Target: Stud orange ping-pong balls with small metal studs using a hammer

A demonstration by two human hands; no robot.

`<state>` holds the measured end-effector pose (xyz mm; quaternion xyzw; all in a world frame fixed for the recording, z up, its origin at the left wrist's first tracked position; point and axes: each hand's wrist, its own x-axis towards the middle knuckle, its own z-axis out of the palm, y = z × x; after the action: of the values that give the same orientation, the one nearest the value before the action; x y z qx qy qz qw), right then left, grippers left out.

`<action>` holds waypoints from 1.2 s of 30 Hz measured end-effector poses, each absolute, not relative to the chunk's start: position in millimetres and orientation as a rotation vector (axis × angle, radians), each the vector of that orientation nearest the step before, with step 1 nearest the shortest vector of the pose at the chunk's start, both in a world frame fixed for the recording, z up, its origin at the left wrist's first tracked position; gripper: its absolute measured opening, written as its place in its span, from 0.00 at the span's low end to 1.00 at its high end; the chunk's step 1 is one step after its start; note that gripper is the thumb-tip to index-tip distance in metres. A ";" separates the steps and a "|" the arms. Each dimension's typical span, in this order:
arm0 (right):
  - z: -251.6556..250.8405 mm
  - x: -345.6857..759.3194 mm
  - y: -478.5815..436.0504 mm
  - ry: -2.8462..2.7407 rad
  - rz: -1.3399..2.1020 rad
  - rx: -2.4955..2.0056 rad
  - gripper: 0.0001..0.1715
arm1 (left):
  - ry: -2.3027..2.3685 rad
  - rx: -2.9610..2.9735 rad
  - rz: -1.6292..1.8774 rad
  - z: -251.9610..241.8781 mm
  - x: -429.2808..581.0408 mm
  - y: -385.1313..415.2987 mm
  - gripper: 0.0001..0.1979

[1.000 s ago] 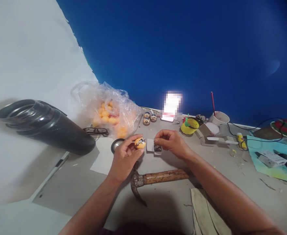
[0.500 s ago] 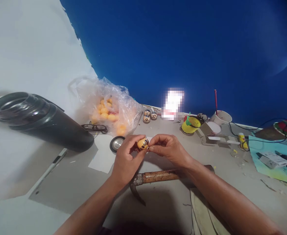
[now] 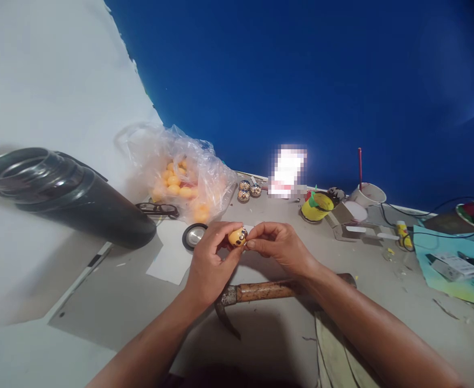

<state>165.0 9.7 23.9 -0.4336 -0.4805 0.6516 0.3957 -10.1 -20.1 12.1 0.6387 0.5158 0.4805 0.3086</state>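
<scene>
My left hand (image 3: 207, 267) is closed round a small yellow-orange ball (image 3: 235, 237), its fingers and thumb on either side. Shiny metallic and dark bits cover the right part of that ball. At its right edge, my right hand (image 3: 283, 248) pinches with thumb and forefinger; whatever is between those fingertips is too small to name. A claw hammer (image 3: 265, 291) with a worn wooden handle lies just below both hands, partly under my right forearm. Behind them sit several silvery, patterned balls (image 3: 244, 195) in a cluster.
A clear plastic bag (image 3: 216, 186) of orange balls stands at the back left. Nearby are a dark flask (image 3: 79, 199), glasses (image 3: 158, 209), a round lid (image 3: 195, 236) and white paper (image 3: 166, 261). To the right are a yellow cup (image 3: 316, 207), an open box (image 3: 344, 226) and a blue sheet (image 3: 431, 258).
The ball has turned slightly in my left hand, and the pattern on it faces a little differently. Both hands keep nearly the same place. The view has shifted slightly.
</scene>
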 end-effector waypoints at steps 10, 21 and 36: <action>21.6 164.1 9.3 -1.215 1.645 -1.088 0.12 | 1.330 1.718 1.321 6.8 -11.3 -18.8 0.15; 26.6 162.2 7.6 -1.301 1.546 -1.096 0.10 | 1.335 1.596 1.381 12.2 -5.2 -22.6 0.15; 26.7 180.3 16.9 -1.435 1.627 -1.004 0.18 | 1.173 1.166 1.130 17.0 -6.4 -19.7 0.17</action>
<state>180.3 16.9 26.7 -0.3906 -0.5585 0.6331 0.3671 -6.4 -19.7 17.0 0.4905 0.4933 0.4752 0.5388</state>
